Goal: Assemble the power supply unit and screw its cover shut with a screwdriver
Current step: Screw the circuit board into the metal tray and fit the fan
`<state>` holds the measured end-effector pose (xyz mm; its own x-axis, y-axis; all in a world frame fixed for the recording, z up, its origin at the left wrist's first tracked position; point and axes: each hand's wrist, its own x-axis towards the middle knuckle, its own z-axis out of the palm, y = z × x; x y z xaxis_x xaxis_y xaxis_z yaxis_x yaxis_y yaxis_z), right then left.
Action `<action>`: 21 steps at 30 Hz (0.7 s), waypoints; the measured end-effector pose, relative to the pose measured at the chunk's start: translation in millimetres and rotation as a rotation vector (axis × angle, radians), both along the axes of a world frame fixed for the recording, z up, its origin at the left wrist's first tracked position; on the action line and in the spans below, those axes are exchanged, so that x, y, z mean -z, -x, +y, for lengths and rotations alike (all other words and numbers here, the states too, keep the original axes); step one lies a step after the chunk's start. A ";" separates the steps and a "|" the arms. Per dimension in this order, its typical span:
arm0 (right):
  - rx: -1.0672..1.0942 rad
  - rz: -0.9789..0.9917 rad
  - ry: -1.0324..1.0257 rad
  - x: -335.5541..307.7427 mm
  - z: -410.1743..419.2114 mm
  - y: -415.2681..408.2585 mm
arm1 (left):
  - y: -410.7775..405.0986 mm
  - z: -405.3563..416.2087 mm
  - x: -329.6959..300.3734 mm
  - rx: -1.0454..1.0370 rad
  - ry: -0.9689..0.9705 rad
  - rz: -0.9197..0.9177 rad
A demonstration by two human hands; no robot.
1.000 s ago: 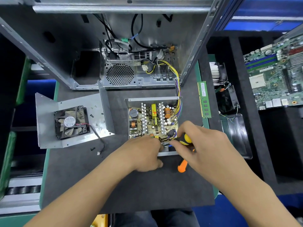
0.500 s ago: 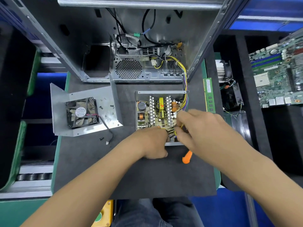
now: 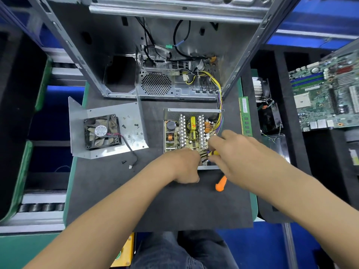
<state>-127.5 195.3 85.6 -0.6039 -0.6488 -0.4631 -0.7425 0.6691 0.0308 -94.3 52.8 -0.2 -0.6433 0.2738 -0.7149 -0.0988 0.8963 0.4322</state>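
Motherboard (image 3: 328, 94) right; RAM stick (image 3: 245, 116) beside mat (image 3: 174, 206).

Both hands (image 3: 209, 154) at open supply unit (image 3: 186, 133); cover (image 3: 108, 133) aside

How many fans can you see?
1. The fan sits on the metal cover lying on the mat, left of the open power supply. Another may be hidden among the dark parts on the right.
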 end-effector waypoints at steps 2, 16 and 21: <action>-0.009 -0.027 -0.033 -1.3 -0.8 1.0 | -0.1 -0.2 -0.3 -0.004 -0.002 -0.001; -0.064 0.138 -0.100 0.5 -6.4 -3.4 | 0.4 -2.0 0.3 -0.012 -0.026 0.022; 0.076 0.016 0.002 -0.4 -2.4 -9.1 | -0.6 -1.7 -0.3 -0.007 -0.026 0.021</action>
<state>-118.4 192.8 86.1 -0.6587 -0.6018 -0.4517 -0.6891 0.7235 0.0410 -93.7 51.1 0.1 -0.6601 0.2874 -0.6940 -0.0957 0.8842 0.4572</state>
